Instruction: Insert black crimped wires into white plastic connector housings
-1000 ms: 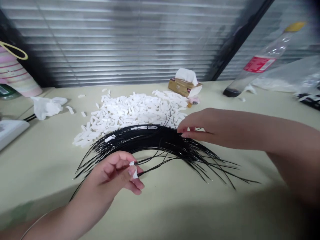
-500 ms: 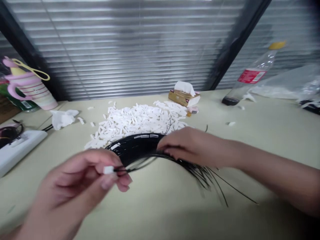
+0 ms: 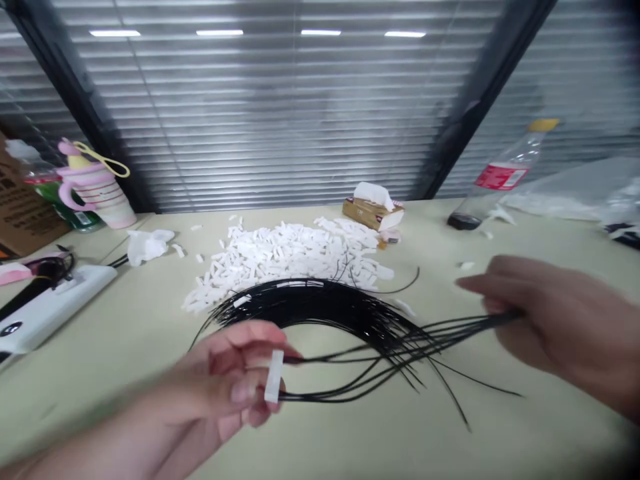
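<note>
Between the thumb and fingers of my left hand [image 3: 225, 387] sits a small white plastic connector [image 3: 273, 377]. Several thin black wires [image 3: 345, 395] run from it to the right, in an upper and a lower group. My right hand [image 3: 545, 327], blurred, is closed around these wires farther along, so they stretch between both hands. Behind and partly under them lies a curved bundle of black wires [image 3: 300, 303] on the table, its loose ends fanned out to the right. A heap of white connectors [image 3: 285, 250] lies just beyond the bundle.
At the back stand a tissue box [image 3: 373, 210] and a cola bottle [image 3: 500, 177] with a yellow cap. On the left are a pink striped cup [image 3: 103, 197], a crumpled tissue [image 3: 149, 247], a white power strip [image 3: 65, 307] and a cardboard box [image 3: 25, 207]. Window blinds rise behind the table.
My right hand has moved right, away from the bundle, drawing the wires out along their length. My left hand has shifted right and turned the connector so that its long side shows.
</note>
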The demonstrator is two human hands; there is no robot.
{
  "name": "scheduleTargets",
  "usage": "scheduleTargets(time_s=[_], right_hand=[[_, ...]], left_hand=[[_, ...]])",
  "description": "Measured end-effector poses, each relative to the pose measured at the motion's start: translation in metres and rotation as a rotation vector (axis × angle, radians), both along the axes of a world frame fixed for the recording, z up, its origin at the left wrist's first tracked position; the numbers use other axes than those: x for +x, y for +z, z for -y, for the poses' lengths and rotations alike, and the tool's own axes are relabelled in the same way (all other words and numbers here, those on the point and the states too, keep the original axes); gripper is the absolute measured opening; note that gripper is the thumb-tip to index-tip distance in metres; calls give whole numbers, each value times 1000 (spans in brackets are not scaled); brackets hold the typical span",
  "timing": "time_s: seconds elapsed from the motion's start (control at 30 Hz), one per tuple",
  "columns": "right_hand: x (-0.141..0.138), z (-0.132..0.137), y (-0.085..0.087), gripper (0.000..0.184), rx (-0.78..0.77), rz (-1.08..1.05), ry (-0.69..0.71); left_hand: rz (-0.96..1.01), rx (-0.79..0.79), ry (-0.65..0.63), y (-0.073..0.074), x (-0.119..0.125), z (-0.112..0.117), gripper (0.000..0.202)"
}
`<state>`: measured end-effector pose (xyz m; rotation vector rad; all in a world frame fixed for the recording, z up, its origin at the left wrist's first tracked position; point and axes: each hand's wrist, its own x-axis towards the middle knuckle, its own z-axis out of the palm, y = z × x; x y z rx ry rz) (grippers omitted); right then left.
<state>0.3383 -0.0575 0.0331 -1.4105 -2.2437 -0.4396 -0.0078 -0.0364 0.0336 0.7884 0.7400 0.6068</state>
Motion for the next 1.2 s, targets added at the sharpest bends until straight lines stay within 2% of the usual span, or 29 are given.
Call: scheduleTargets(time_s=[0.07, 0.17, 0.2, 0.27, 0.33, 0.4, 0.5, 0.6, 0.73, 0.77, 0.83, 0.93, 1.0, 1.1, 1.2], right_hand=[[1, 3, -20, 28, 84, 99, 92], [-6, 9, -36, 29, 71, 126, 88], [-7, 11, -35, 24, -13, 129, 89], [-6, 14, -25, 18, -285, 119, 123], [0, 15, -10, 26, -556, 61, 174], [5, 11, 3, 33, -645, -21, 210], [1, -6, 10, 19, -425, -12, 205], [-20, -30, 4, 28, -241, 205, 294], [-50, -58, -5, 31, -250, 460, 603], [-55, -63, -6, 30, -251, 521, 672], [-59, -71, -7, 32, -249, 591, 758], [-59, -79, -6, 34, -260, 582, 790], [-59, -80, -3, 35, -261, 564, 791], [-64, -79, 4, 33, -257, 502, 785], [-75, -76, 11, 28, -321, 376, 768]], left_hand=[[-27, -149, -72, -12, 12, 2, 29], [-145, -200, -101, -32, 18, 0, 29], [-160, -180, -92, -37, 17, -1, 32], [-174, -106, -63, -41, 16, -4, 35], [-223, -43, -40, -42, 13, -7, 33], [-285, 0, -39, -43, 12, -8, 28], [-330, 69, -69, -49, 12, -8, 23], [-349, 161, -81, -53, 15, -5, 17], [-402, 394, -139, -47, 18, -1, 10], [-407, 414, -145, -45, 18, -1, 10], [-403, 354, -134, -43, 19, -1, 11], [-369, 182, -101, -43, 20, -3, 16], [-330, 122, -112, -45, 19, -5, 19], [-298, 110, -127, -47, 19, -5, 20], [-341, 202, -147, -48, 18, -2, 16]])
